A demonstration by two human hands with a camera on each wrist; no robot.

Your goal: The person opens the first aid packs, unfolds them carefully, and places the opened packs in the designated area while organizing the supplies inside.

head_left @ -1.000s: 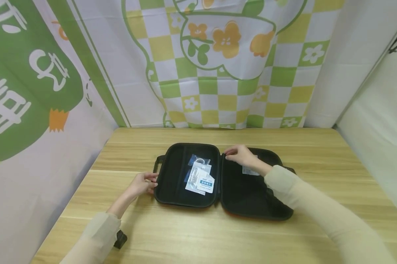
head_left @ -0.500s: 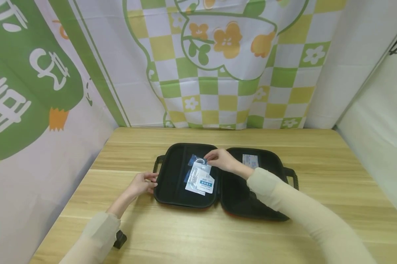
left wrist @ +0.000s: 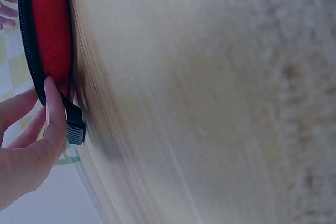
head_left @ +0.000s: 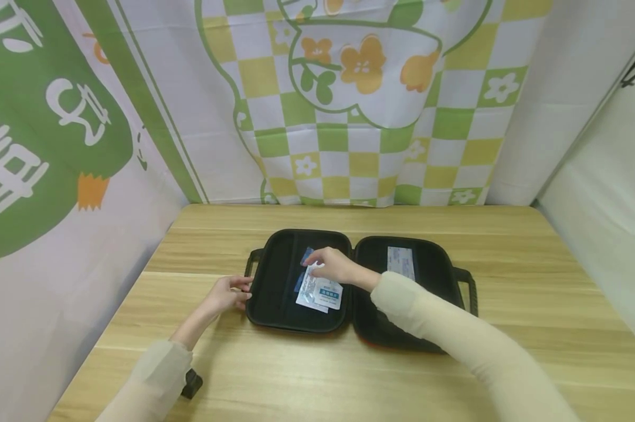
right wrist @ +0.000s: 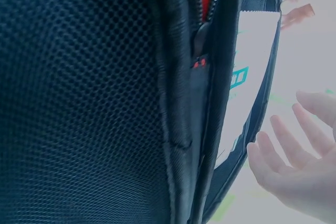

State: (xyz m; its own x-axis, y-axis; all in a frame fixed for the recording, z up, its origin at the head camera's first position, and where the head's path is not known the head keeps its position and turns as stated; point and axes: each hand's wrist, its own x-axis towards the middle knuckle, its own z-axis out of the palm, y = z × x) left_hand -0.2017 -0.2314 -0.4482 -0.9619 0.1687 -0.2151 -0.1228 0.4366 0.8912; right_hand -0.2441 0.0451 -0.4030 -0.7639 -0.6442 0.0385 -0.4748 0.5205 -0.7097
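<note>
A zip-up case (head_left: 271,293), black inside and red outside, lies spread flat on the table. My left hand (head_left: 230,295) pinches its left rim beside the carry handle, and in the left wrist view the fingers (left wrist: 52,114) grip the red corner along the zip. Over the left half hovers my right hand (head_left: 338,266), close above several flat packets (head_left: 312,299) in white and blue wrappers. The right wrist view shows that hand (right wrist: 299,166) with fingers spread loosely and nothing between them, beside a white packet (right wrist: 254,61).
Another whitish packet (head_left: 400,261) lies in the right half of the case. A second handle (head_left: 471,290) sticks out at the right. Wooden table (head_left: 275,381) surrounds the case, with a patterned cloth (head_left: 333,140) hanging behind.
My right hand has moved left from the hinge to above the packets in the left half, uncovering the packet on the right. The left hand stays on the rim.
</note>
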